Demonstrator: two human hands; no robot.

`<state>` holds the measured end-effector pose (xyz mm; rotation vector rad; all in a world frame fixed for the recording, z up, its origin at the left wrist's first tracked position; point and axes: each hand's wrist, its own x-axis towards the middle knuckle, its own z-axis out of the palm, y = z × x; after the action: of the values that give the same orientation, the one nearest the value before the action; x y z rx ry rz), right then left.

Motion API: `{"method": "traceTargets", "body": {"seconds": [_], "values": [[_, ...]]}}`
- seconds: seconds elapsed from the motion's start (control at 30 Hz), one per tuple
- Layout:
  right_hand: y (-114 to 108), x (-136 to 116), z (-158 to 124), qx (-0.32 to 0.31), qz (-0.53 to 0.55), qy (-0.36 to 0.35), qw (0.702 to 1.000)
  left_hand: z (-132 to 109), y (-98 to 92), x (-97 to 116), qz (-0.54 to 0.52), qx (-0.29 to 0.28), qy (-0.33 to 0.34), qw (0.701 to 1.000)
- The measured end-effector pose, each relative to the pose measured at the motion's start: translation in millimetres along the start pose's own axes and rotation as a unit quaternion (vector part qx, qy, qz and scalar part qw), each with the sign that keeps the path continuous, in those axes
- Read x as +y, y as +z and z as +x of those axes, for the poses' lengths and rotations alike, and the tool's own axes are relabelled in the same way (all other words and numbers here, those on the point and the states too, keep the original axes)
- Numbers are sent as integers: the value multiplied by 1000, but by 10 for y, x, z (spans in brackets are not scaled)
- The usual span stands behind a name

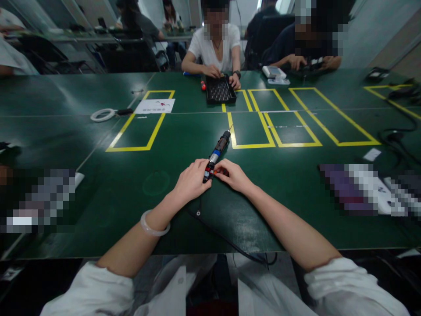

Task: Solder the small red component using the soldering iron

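Note:
A black electric screwdriver (215, 154) with a blue and silver band lies slanted over the green table, its thin bit pointing away from me to the right. My left hand (193, 179) is closed around the rear end of it. At the other side of that end, my right hand (233, 174) has thumb and fingers pinched together by a small orange-red piece (215, 172). Whether this piece belongs to the screwdriver I cannot tell. A black cord (226, 242) runs from beneath my left hand over the table's front edge.
Yellow tape outlines (253, 145) mark the green table (131, 228). Across it, a person handles a black tray (221, 90) beside a red object (203, 86). A white sheet (155, 106) and a white ring with dark handle (102, 115) lie left. Blurred-out items flank both sides.

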<state>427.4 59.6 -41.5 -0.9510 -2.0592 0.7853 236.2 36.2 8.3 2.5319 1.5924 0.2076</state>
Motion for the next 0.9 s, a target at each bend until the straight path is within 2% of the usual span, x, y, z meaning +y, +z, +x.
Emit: {"method": "traceTargets", "body": {"seconds": [0.27,0.63,0.9], "values": [[21,51,36,8,25,26,999,-1,38,9,13,20,8,1000],[-15,34,-10,3,43,35,998,62,114,52,23,52,-53,997],[-82,27,-39,7,45,57,997,-1,92,-26,2,52,-30,998]]}}
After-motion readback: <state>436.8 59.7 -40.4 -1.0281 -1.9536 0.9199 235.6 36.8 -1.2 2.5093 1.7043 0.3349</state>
